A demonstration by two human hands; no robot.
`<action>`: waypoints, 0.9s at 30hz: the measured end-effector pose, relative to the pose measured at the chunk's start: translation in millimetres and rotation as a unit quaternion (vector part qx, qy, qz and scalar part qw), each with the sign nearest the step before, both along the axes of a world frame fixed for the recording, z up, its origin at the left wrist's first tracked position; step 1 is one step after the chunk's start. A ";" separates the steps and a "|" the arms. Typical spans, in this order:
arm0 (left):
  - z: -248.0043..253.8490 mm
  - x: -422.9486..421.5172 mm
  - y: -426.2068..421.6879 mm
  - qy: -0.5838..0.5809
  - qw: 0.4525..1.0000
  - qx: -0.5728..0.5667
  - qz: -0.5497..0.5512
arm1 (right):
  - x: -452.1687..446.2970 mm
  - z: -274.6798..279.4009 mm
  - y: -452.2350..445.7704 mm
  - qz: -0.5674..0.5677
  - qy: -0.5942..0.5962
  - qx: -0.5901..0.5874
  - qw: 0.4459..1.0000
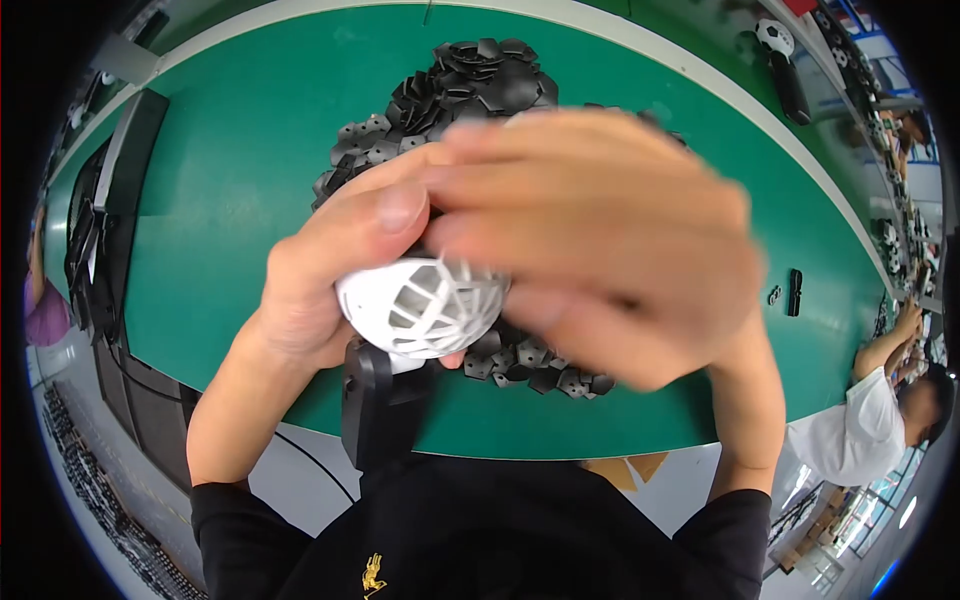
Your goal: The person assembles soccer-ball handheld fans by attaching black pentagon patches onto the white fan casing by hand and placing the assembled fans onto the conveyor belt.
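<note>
A white ball-shaped shell with an open lattice (425,305) is held near the middle of the view, above a black device (375,400) at the table's front edge. My left hand (335,245) wraps round the shell's left side, with the thumb along its top. Over the upper right of the shell lies my right hand (610,230), blurred by motion, its fingers reaching across to my left thumb. Whether the right fingers grip anything is hidden. Dark patches show between the hands, too covered to name.
Black flat pieces (490,80) are heaped behind the hands, and more pieces (535,365) lie in front. A black case (130,150) stands at the left. Small black parts (795,292) lie at the right. A person in white (865,430) is beyond the table's right side.
</note>
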State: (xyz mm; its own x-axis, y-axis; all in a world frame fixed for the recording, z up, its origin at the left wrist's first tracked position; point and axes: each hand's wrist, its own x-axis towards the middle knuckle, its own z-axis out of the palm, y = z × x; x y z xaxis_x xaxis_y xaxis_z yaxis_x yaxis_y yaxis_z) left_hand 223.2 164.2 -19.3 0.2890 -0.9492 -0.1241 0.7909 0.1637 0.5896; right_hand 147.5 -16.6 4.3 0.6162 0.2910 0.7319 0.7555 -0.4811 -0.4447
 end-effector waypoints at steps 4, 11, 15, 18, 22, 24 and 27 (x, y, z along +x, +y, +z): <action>-5.1 5.0 0.5 -0.018 0.999 -0.028 -0.028 | -13.6 26.3 -31.3 -0.234 0.198 0.057 0.950; 2.1 3.4 -1.9 -0.020 0.998 -0.008 0.052 | -7.7 -3.5 -54.5 -0.305 0.334 -0.106 0.885; 3.2 1.1 -5.0 -0.055 0.996 0.005 0.072 | -3.2 -20.9 -56.5 -0.367 0.243 -0.129 0.889; 3.4 3.9 -3.3 -0.108 0.993 -0.003 0.049 | -1.1 -36.0 -56.1 -0.359 0.157 -0.189 0.900; 6.4 0.5 -4.8 -0.102 0.992 0.021 0.072 | -2.7 -8.3 -37.2 -0.319 0.344 0.019 0.883; 9.6 0.1 -4.7 -0.106 0.990 0.033 0.082 | -7.4 4.4 -13.8 -0.254 0.351 0.120 0.893; 18.0 -0.1 -4.8 -0.108 0.989 0.055 0.090 | -8.3 14.0 10.8 -0.171 0.263 0.133 0.940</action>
